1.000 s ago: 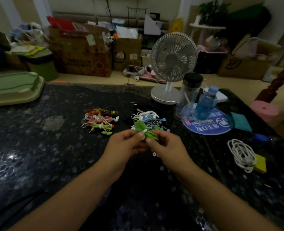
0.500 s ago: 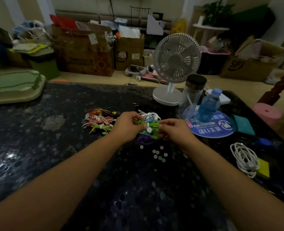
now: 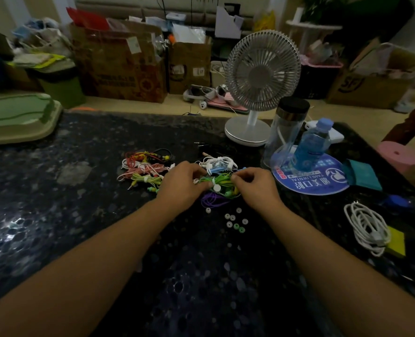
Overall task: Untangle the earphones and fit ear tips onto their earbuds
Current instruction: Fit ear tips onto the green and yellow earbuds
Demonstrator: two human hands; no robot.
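Note:
A bundle of green earphones [image 3: 219,183] lies on the dark stone table among other cords. My left hand [image 3: 180,182] pinches its left end and my right hand [image 3: 255,184] pinches its right end, both with curled fingers. Purple earphones [image 3: 212,200] lie just below the green bundle, white and blue earphones [image 3: 219,164] just behind it. Several loose white and green ear tips [image 3: 234,221] are scattered on the table in front of my hands. A second pile of red, pink and yellow-green earphones [image 3: 144,167] lies to the left.
A white desk fan [image 3: 261,81], a clear flask [image 3: 285,132] and a blue bottle [image 3: 312,144] on a round blue pad [image 3: 323,183] stand behind right. A coiled white cable [image 3: 365,226] lies far right. A green tray [image 3: 14,117] sits at the back left.
Both hands moved forward and down with the green earphones, from held near me above the table to resting on the pile. The ear tips, hidden before, now show in front of my hands.

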